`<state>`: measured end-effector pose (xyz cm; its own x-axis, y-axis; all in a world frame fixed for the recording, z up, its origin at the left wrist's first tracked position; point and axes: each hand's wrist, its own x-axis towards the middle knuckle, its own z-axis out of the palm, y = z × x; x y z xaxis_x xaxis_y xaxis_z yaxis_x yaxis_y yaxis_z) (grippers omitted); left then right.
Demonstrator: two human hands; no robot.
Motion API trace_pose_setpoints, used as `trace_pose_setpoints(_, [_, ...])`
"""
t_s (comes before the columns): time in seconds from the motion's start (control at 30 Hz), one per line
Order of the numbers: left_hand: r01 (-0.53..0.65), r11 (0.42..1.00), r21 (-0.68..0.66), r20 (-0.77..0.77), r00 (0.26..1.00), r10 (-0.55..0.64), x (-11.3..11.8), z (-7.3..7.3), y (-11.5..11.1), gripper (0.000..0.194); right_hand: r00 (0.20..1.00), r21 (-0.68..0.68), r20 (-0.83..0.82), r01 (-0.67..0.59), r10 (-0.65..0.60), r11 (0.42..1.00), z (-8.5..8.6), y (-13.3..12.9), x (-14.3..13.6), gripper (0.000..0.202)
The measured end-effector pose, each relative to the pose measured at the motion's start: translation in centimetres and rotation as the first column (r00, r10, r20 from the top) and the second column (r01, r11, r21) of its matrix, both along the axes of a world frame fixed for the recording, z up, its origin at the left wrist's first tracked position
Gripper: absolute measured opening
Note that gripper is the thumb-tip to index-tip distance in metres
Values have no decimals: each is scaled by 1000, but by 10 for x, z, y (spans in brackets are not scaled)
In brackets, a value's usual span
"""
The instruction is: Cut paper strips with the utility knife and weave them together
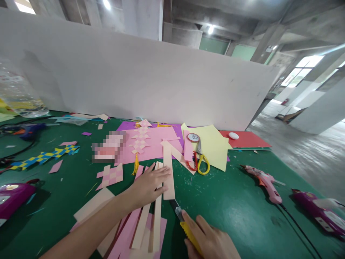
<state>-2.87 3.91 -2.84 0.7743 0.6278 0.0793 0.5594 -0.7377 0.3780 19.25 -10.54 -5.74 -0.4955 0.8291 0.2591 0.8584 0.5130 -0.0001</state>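
My left hand (151,181) lies with fingers outstretched across a cream paper strip (169,190), its fingertips on the strip's left side. A yellow utility knife (191,235) is gripped in my right hand (212,241), its dark blade end close to the strip's lower right corner. Under and beside my left forearm are several loose cream strips (157,226) and pink paper (121,241). Beyond my hands, a woven pink and cream ornament (140,144) with a yellow tassel (136,164) rests on a pink sheet (157,144).
Scissors (201,158) and a tape roll (193,137) lie on pale yellow paper (215,144). To the right are a pink glue gun (262,180) and a purple device (320,208). A blue-yellow woven strip (44,157) lies left. A white panel (151,79) stands behind the green table (229,216).
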Motion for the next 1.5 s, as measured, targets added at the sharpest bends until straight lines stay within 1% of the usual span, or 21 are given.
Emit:
trace_pose_setpoints(0.17, [0,1000,20,-6,1000,0,1,1,-1,47,999,25,35,17,-18,1000,5,3,-10,52])
trace_pose_setpoints(0.27, [-9,1000,0,-32,999,9,2,3,-1,46,997,42,59,37,-40,998,4,3,-12,52])
trace_pose_setpoints(0.37, [-17,1000,-13,-49,999,16,2,4,-1,45,997,51,69,25,-29,998,2,1,-10,52])
trace_pose_setpoints(0.57, [-7,1000,-3,-35,999,7,2,3,-1,46,997,32,69,32,-34,999,2,-3,-5,52])
trace_pose_setpoints(0.67, [-9,1000,-6,-37,999,9,2,3,-2,45,998,-6,50,47,-47,999,6,0,-8,52])
trace_pose_setpoints(0.8, [-11,1000,2,-38,999,11,2,3,-1,46,995,-68,24,97,-96,993,13,7,-11,52])
trace_pose_setpoints(1.0, [-4,1000,6,-32,999,4,2,3,-1,46,995,-54,30,98,-97,994,15,7,-5,52])
trace_pose_setpoints(1.2, [-8,1000,-16,-20,1000,8,1,3,0,45,984,-68,11,176,-176,982,20,11,-6,51])
trace_pose_setpoints(1.27, [-4,999,-33,-24,1000,4,1,5,0,49,985,-83,0,173,-174,981,23,13,-3,51])
trace_pose_setpoints(1.4, [9,999,-50,-33,999,-10,2,11,-2,84,989,-98,-6,145,-146,985,25,11,7,50])
trace_pose_setpoints(1.43, [11,998,-54,-41,999,-13,2,12,-2,89,990,-98,-6,138,-139,986,24,10,10,50])
trace_pose_setpoints(1.5, [18,998,-52,-45,999,-21,2,12,-3,89,993,-99,-4,115,-116,988,22,7,14,50])
